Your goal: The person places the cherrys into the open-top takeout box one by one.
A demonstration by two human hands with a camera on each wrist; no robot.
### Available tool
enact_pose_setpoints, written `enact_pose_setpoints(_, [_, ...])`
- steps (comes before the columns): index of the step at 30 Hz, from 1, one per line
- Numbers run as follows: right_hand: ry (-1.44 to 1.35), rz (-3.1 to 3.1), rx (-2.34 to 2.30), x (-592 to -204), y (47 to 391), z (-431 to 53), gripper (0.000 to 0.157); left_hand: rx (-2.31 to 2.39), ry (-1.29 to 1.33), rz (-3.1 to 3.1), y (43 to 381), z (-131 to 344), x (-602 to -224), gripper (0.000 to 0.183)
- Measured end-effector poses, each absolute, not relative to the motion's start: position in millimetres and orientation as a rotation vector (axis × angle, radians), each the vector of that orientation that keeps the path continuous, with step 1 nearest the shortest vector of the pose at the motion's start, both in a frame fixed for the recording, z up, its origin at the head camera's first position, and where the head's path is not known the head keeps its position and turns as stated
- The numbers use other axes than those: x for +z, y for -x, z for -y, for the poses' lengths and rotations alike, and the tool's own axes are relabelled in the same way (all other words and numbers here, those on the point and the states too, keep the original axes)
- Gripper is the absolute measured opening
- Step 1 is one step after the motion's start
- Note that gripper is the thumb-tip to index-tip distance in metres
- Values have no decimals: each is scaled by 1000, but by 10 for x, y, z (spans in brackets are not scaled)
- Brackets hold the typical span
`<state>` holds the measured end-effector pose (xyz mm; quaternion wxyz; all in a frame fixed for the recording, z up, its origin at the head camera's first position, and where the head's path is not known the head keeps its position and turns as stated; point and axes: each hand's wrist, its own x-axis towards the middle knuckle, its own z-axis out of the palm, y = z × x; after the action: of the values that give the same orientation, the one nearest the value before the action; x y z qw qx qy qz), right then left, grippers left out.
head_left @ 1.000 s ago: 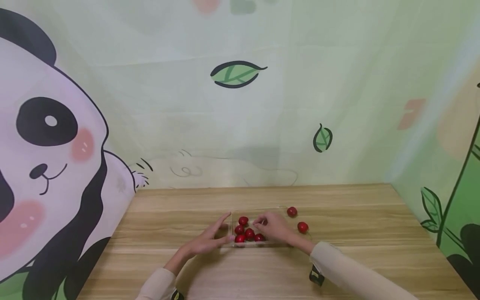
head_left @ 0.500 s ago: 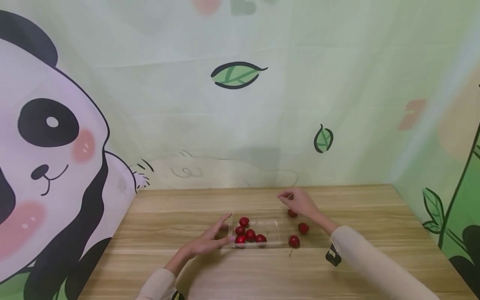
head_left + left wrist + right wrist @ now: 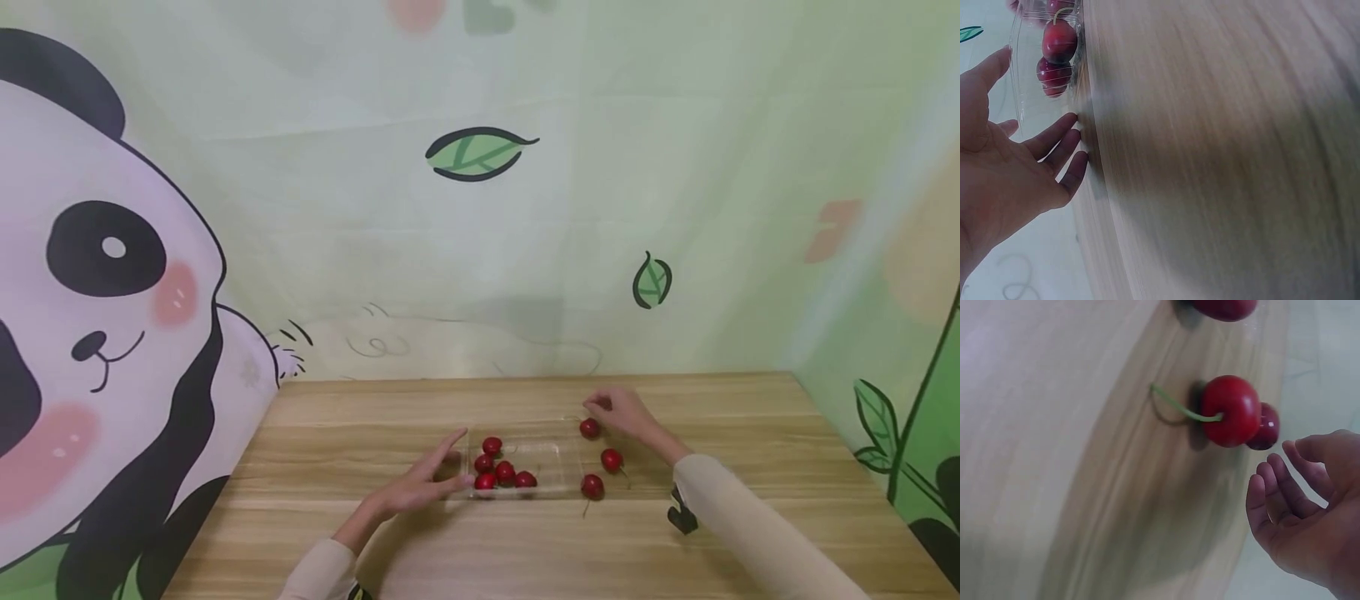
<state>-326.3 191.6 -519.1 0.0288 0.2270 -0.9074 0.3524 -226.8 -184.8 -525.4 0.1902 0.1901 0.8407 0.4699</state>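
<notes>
A clear plastic box (image 3: 551, 492) lies on the table with several red cherries (image 3: 504, 473) gathered in its left part. My left hand (image 3: 420, 482) rests against the box's left end, fingers spread and fairly straight, thumb at the near corner. In the left wrist view, the left fingers (image 3: 1054, 134) curve loosely beside the box wall. My right hand (image 3: 626, 411) is just above and right of the farthest loose cherry (image 3: 590, 428), its fingertips close over the fruit. In the right wrist view, the right fingers (image 3: 1285, 487) are loosely bent, with nothing seen between them and the thumb.
Two more loose cherries lie right of the box: a stemmed cherry (image 3: 611, 459) farther right, and a nearer cherry (image 3: 592, 487) with its stem towards me. Behind the wooden table (image 3: 450, 550) hangs a printed cloth (image 3: 360, 208) with a panda and leaves.
My right hand has left the box, swung up to the back right, then come down slightly rightwards beside the farthest loose cherry. The left hand stays at the box's end.
</notes>
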Motion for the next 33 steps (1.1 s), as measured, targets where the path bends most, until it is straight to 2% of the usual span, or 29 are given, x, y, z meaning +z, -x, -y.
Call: enact_pose_setpoints(33, [-685, 2877, 1007, -5288, 3049, -2111, 14, 1301, -523, -2385, 2265, 1835, -5258, 83])
